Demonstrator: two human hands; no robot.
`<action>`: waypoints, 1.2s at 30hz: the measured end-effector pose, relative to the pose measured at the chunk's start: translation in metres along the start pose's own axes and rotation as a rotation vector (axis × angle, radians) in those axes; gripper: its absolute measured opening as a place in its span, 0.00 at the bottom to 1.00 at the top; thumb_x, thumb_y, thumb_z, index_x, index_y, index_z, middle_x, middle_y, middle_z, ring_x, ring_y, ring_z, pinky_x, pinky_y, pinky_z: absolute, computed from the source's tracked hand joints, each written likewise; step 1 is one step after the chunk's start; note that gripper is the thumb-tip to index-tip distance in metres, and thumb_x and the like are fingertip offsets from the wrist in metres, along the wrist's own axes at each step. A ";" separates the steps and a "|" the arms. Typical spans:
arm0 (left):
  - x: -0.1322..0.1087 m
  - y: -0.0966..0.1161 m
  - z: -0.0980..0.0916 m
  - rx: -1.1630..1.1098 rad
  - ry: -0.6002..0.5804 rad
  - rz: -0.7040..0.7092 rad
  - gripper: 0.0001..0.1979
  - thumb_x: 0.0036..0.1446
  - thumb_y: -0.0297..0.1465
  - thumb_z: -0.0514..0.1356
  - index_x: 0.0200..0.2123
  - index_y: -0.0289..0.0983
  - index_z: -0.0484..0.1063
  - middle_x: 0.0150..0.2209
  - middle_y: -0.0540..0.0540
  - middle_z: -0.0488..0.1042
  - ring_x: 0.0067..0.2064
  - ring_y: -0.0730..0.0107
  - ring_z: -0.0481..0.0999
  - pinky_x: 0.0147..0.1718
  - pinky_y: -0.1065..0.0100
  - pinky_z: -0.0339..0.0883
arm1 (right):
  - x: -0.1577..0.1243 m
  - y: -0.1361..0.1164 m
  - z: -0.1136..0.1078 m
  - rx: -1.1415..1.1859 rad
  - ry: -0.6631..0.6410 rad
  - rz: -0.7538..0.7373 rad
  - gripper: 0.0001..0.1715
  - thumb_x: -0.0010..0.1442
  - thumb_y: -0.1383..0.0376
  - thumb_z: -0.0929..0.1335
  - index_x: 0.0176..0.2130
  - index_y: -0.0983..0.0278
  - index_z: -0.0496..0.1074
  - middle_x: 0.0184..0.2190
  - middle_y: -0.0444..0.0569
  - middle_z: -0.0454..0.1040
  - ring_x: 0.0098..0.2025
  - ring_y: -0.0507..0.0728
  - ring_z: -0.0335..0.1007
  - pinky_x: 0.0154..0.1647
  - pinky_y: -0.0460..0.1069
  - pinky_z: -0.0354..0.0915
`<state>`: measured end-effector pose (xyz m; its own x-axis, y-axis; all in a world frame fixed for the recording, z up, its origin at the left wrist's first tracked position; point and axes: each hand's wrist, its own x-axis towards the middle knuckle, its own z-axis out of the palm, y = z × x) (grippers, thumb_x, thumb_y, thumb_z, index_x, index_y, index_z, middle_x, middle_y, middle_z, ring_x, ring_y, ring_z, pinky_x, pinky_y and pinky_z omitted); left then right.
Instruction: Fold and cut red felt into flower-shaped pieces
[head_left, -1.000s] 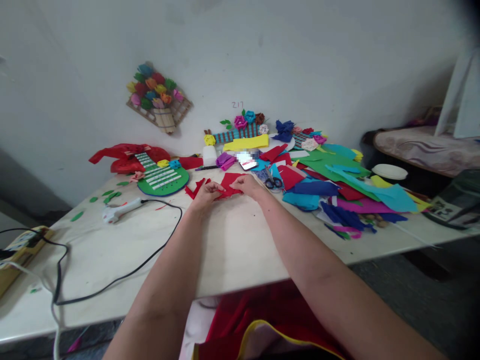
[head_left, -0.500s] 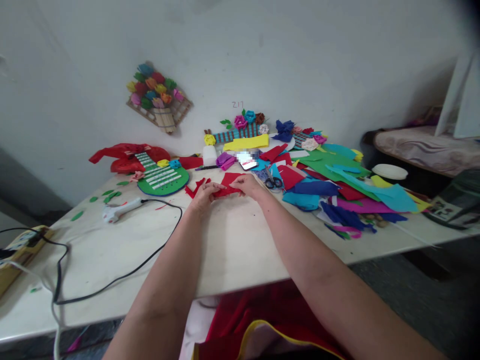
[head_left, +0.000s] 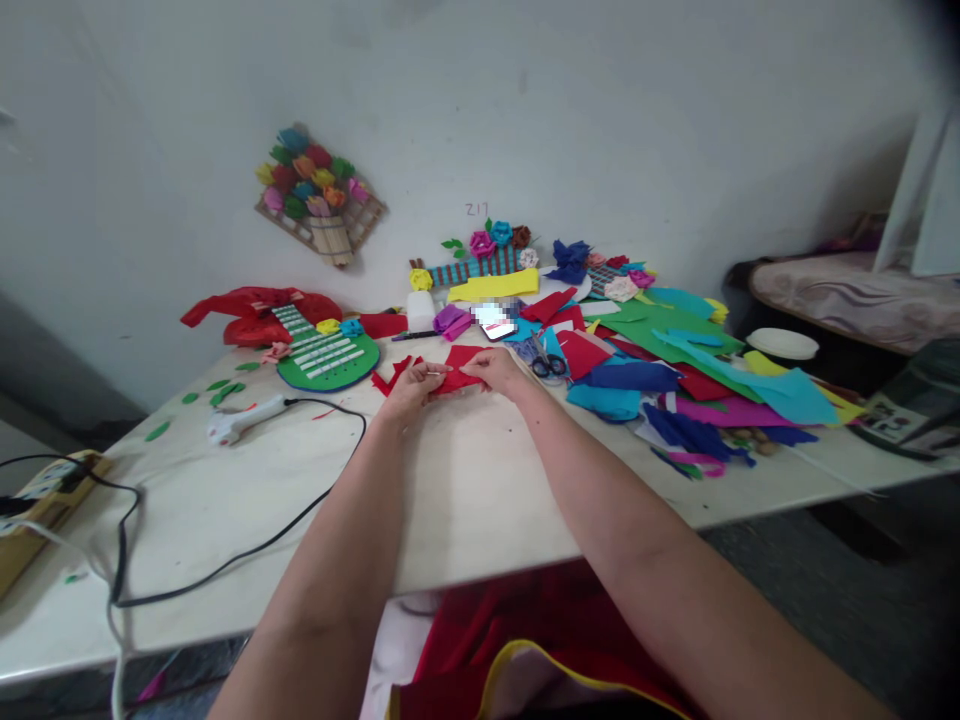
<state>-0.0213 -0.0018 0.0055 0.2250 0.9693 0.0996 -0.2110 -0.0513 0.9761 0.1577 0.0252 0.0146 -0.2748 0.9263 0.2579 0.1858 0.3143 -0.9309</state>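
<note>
A piece of red crepe paper [head_left: 460,372] lies low over the white table, between my two hands. My left hand [head_left: 414,388] is closed, thumb and fingers pinching the paper's left part; a thin pale line shows at its fingertips, too small to name. On the other side, my right hand [head_left: 491,370] pinches the right edge of the same paper. Torn red scraps [head_left: 394,374] lie just left of my left hand. Black-handled scissors [head_left: 547,364] rest to the right of my right hand, next to a lit phone [head_left: 496,322].
Coloured paper sheets [head_left: 660,340] are heaped on the right. A green guitar-shaped craft [head_left: 328,352] lies at the left, with a white glue gun [head_left: 244,420] and its black cord [head_left: 277,542] nearer me. A power strip [head_left: 49,505] sits at the left edge, a large jar [head_left: 915,410] at the right.
My left fingers have shifted slightly on the red crepe paper, and a thin pale line now shows at their tips. My right hand stays nearly still.
</note>
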 end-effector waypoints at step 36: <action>0.000 0.001 -0.001 0.144 0.068 0.029 0.19 0.37 0.29 0.67 0.36 0.33 0.71 0.27 0.47 0.75 0.26 0.70 0.76 0.28 0.68 0.70 | -0.003 -0.004 -0.004 0.084 0.034 0.216 0.11 0.51 0.64 0.67 0.22 0.67 0.66 0.14 0.43 0.65 0.15 0.48 0.59 0.14 0.43 0.53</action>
<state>-0.0223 -0.0021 0.0060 0.1549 0.9806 0.1200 -0.0770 -0.1091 0.9910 0.1616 0.0223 0.0191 -0.2049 0.9771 0.0571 0.1573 0.0905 -0.9834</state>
